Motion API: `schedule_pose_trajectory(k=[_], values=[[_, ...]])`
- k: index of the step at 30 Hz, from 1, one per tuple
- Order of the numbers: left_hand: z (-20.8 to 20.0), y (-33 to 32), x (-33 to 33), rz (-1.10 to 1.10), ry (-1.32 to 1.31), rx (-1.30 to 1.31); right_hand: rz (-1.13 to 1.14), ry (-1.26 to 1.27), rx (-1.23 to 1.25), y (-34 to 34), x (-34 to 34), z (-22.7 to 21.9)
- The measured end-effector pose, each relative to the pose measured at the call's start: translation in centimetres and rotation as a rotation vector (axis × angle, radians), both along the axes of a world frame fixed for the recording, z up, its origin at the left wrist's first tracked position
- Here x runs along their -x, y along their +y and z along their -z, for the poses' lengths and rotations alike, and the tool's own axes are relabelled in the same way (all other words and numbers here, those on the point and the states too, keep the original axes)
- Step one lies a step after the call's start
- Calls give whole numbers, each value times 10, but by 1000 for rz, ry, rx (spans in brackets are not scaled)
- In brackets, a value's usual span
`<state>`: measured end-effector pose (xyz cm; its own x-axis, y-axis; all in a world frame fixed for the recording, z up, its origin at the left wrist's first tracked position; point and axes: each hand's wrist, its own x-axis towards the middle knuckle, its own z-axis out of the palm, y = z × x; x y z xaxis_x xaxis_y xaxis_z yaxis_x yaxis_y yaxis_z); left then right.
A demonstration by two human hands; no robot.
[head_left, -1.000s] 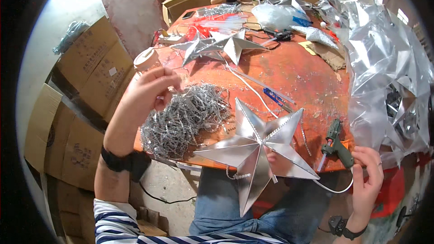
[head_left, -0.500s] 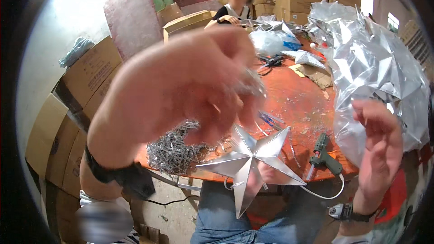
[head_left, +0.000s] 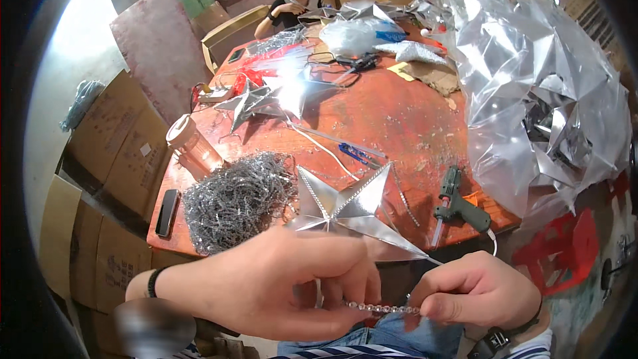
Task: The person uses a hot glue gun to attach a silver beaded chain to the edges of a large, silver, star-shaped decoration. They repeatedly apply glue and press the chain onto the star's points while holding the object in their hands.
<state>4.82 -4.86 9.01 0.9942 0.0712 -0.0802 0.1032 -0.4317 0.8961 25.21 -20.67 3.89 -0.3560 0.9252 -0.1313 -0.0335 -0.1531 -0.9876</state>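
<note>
Stretched between my hands over my lap is a short length of silver bead chain (head_left: 382, 308). My left hand (head_left: 286, 282) is closed on one end, its fingers curled. Thumb and fingers of my right hand (head_left: 478, 292) pinch the other end. Just beyond the hands, a shiny silver five-pointed star (head_left: 362, 203) rests at the table's near edge, with rows of small beads along some ridges. My left hand hides its lower part. A tangled heap of silver bead strands (head_left: 239, 199) lies left of the star.
On the orange-red table (head_left: 412, 133) are a green glue gun (head_left: 458, 206), blue-handled pliers (head_left: 359, 154), a phone (head_left: 167, 213), a pink bottle (head_left: 193, 143) and more stars (head_left: 266, 101). A large plastic bag of stars (head_left: 531, 93) stands right. Another person (head_left: 292, 0) sits across.
My left hand has come down from in front of the view, and my right hand has moved in from the right. Both now hold the bead chain. The view has shifted.
</note>
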Motion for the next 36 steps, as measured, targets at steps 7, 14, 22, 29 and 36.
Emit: schedule_pose_trajectory(k=[7,14,22,29,36], values=[[44,2,4,-36,203,503,242,-82,-112,-14,-3,27],[64,10,1,-97,223,691,376,-242,-236,-13,-6,32],[72,8,3,-139,187,926,347,-284,-333,-7,-5,39],[73,17,5,-159,110,742,448,-238,-360,-5,-8,44],[80,25,8,-101,-30,633,523,-222,-320,-5,-6,52]])
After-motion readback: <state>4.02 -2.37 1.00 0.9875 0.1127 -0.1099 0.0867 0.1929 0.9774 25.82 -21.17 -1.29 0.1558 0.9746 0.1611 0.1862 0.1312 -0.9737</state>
